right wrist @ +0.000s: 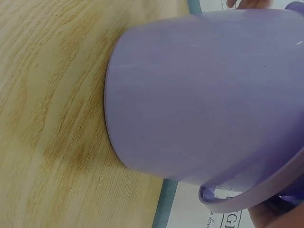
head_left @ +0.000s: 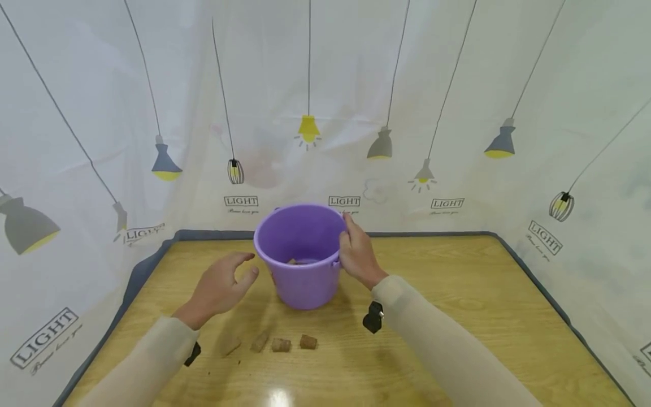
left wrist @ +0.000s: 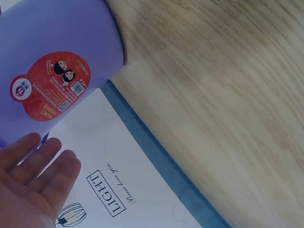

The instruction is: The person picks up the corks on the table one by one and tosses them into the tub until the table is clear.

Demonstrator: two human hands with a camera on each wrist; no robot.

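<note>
A purple plastic bucket (head_left: 307,285) is upright at the middle of the wooden table, its mouth facing up. My right hand (head_left: 360,251) grips its right rim, thumb on the near side. The bucket's handle (right wrist: 251,197) hangs along the side in the right wrist view. My left hand (head_left: 218,285) is beside the left rim, its fingers spread and slightly bent, holding nothing. A red sticker (left wrist: 59,85) shows on the bucket's side in the left wrist view. A small tan piece (head_left: 292,262) lies inside the bucket, mostly hidden by the near rim.
Several brown cork-like pieces lie in a row on the table (head_left: 447,339) in front of the bucket, with one cork (head_left: 308,341) at the right end. A white lamp-print curtain (head_left: 325,68) with a dark blue border surrounds the back and sides.
</note>
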